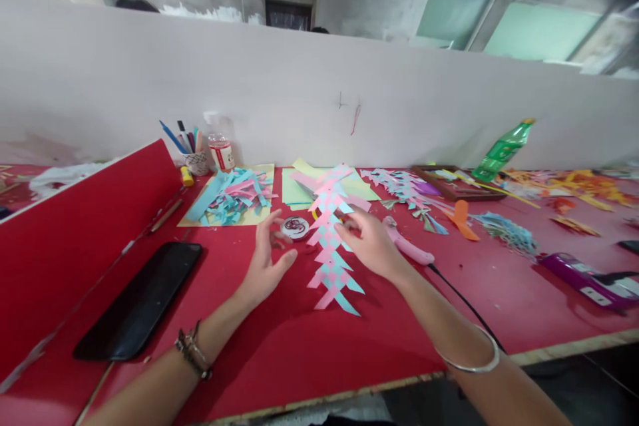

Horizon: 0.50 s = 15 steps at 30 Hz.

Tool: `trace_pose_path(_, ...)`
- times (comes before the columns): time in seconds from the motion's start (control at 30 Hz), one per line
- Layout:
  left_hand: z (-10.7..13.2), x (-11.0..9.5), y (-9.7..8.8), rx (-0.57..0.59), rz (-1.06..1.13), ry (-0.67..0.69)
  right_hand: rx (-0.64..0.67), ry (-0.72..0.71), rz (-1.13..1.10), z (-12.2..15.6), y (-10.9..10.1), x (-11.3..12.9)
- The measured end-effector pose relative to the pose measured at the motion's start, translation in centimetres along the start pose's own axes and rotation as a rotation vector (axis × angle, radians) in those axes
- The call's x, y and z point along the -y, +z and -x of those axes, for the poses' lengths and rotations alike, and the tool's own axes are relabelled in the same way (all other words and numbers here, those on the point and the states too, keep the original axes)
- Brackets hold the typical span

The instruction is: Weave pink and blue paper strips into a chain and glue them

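A long woven paper strip (329, 239) in pink and light blue, with pointed ends sticking out along both sides, stands before me. My right hand (372, 239) pinches its right edge near the middle. To the left of the strip, my left hand (269, 256) is empty, its thumb and fingers apart. Just beyond that hand lies a small round white dish (295, 227) with a dark red coil in it. A pink glue gun (409, 244) with a black cord rests beside my right hand, its front partly hidden.
Cut paper strips (234, 196) lie on a yellow sheet. A black phone (142, 299) is at left, by a red partition (90, 239). Behind stand a pen cup (196, 163) and a pump bottle (220, 146). Rightward are a green bottle (504, 150) and purple power strip (586, 279).
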<state>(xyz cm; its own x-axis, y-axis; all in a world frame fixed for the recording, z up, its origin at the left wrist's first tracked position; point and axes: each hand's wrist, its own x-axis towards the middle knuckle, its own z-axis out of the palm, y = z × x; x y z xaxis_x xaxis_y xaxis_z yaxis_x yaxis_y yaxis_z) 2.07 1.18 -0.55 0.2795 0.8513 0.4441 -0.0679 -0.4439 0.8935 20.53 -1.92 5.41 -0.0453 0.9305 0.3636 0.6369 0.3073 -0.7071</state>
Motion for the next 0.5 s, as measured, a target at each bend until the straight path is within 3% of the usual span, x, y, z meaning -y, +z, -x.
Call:
trace_pose_path(0.1,0.7,-0.5,0.5,0.257,0.106,-0.005,-0.074,-0.161,0.264,0.4,0.3,2.3)
trace_pose_path(0.2,1.4,-0.8,1.0,0.387,0.228,-0.081,0.012,-0.202,0.465,0.7,2.0,3.8)
trace_pose_path(0.33,1.5,-0.5,1.0,0.269,0.246,-0.178,0.114,-0.251,0.524,0.9,4.0,4.6)
trace_pose_path(0.5,0.7,-0.6,0.7,0.008,0.387,-0.354,0.302,-0.271,0.215,1.0,3.5,4.5)
